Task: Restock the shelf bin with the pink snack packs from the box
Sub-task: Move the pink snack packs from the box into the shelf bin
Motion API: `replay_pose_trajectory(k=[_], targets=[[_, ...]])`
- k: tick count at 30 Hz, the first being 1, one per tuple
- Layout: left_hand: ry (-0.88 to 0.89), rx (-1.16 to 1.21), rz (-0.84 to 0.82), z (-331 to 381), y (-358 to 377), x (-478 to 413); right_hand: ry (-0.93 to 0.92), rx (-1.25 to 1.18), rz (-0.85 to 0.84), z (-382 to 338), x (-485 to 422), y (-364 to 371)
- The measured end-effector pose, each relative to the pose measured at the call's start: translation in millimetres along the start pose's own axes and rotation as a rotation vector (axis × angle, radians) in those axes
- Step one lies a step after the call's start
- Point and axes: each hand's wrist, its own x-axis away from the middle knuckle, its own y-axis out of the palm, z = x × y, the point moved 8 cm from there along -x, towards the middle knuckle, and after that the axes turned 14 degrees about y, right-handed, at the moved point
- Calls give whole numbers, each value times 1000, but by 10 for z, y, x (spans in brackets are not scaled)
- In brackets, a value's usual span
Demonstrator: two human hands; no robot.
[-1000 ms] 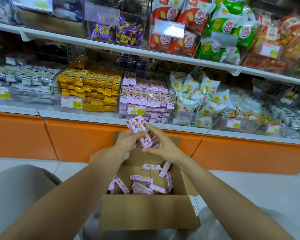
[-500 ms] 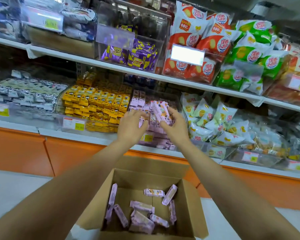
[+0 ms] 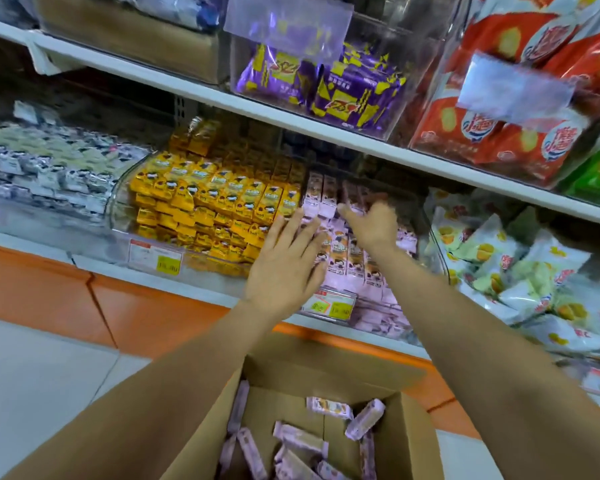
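**Left hand spread wide, right hand deep in the pink bin**

Your left hand (image 3: 284, 268) is flat and released, fingers fanned, over the front rows of pink snack packs (image 3: 347, 258) in the clear shelf bin (image 3: 428, 237). Whether it touches them, I can't tell. Your right hand (image 3: 373, 225) reaches further back, thumb out to the left, fingers bent forward over the rear packs. Motion blur smears them, so it may be pinching a few packs, but I can't call that grip. The bin's front rim is partly hidden behind your left wrist, and a price tag (image 3: 329, 304) peeks out just right of it. Yellow packs (image 3: 215, 209) fill the neighbouring bin to the left. Down below, the box (image 3: 413, 441) is open, cut off by the bottom edge and partly covered by your left forearm, with loose pink packs (image 3: 328, 408) jumbled inside.
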Motion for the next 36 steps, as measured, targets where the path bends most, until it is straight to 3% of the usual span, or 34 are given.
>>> replay_pose_trajectory(k=[4,7,9,14,18,26,28,31,36], targets=[[6,0,2,10,9,-2,-74,-118,-119,-32,-18,98],[-8,7,33,33,-60,12,-129,-28,-259,13,39,124],[-12,-1,76,61,-137,62,-166,-47,-223,59,197,6],[-39,27,278,293,-277,552,-344,-453,-44,195,1144,-470],[-25,83,123,591,162,1226,-347,-505,-169,673,1834,-176],[-184,161,-521,816,1487,2543,9,-14,-841,2499,2592,1610],[-190,172,-599,876,1666,2741,-22,66,-947,2761,2747,1903],[-170,177,-579,925,1756,2824,30,202,-1139,3092,2963,2281],[-267,270,-545,914,1815,2839,-22,488,-993,3578,2954,2690]])
